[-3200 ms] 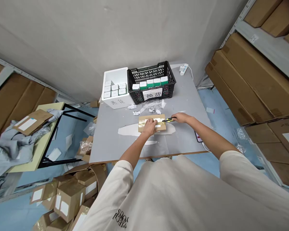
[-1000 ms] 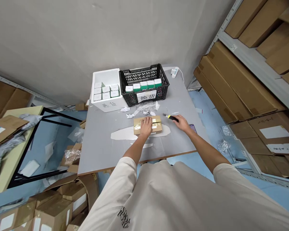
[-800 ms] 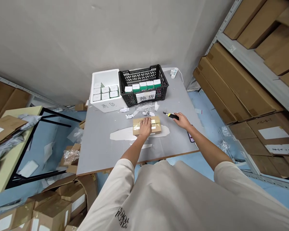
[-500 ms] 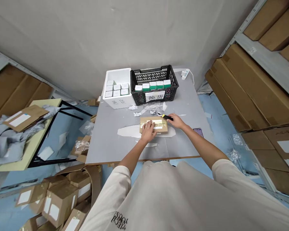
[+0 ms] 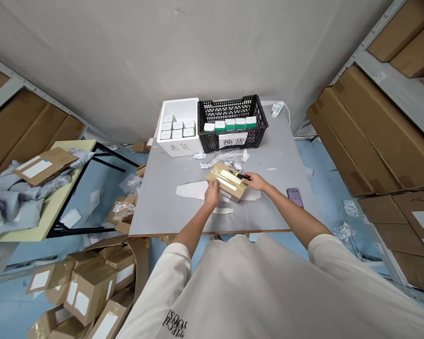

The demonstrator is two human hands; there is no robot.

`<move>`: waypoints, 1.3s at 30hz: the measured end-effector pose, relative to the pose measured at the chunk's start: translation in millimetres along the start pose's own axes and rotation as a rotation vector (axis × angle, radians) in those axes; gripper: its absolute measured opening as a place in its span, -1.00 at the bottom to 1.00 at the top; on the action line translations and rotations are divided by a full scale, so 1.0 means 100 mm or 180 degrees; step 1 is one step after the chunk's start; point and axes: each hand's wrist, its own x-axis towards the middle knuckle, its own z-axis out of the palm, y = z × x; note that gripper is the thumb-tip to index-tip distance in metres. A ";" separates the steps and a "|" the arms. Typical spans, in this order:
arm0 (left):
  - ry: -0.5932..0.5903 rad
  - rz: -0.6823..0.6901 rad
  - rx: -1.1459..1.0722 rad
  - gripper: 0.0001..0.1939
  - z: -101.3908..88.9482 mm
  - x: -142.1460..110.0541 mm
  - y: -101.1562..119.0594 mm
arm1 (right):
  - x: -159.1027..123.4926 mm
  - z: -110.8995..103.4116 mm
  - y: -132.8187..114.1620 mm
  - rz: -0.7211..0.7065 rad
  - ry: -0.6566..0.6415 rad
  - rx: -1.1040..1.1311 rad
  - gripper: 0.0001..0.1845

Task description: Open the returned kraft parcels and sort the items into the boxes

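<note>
A small taped cardboard box (image 5: 236, 189) with white labels sits at a slant on the grey table (image 5: 159, 216). My left hand (image 5: 212, 193) is closed on its left end. In my right hand (image 5: 256, 181) is a black and yellow utility knife (image 5: 243, 176), its tip over the top of the box. Under and beside the box lie torn white paper pieces (image 5: 191, 190). Behind it are crumpled paper scraps (image 5: 205, 165) and clear plastic wrap (image 5: 228, 156).
A white foam box (image 5: 183, 149) and a black crate (image 5: 229, 141) at the back hold small white and green boxes. A phone (image 5: 295, 197) lies at right, a power strip (image 5: 277, 109) behind. Cartons (image 5: 92, 287) fill the floor at left; shelves (image 5: 378, 70) stand right.
The cardboard box has turned and tilted clockwise. My left hand has gone from lying flat on its top to gripping its left end. The knife has moved over the box.
</note>
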 end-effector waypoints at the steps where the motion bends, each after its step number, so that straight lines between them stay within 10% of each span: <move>1: 0.0050 0.0029 -0.0093 -0.61 -0.01 0.02 -0.01 | -0.06 0.03 0.00 0.0044 0.0007 0.0031 -0.64; 14: 0.0106 0.0132 -0.0281 -0.55 -0.09 0.17 -0.18 | -0.46 0.52 -0.16 0.0050 -0.0378 0.1195 -0.64; 26: -0.0390 0.0238 0.0639 -0.04 0.12 0.00 0.60 | -0.40 0.19 -0.10 0.0537 0.0623 0.0869 -0.68; 39: -0.1211 0.1697 0.0858 0.09 -0.26 0.07 -0.06 | -0.46 0.24 -0.29 0.1001 0.0399 0.1872 -0.67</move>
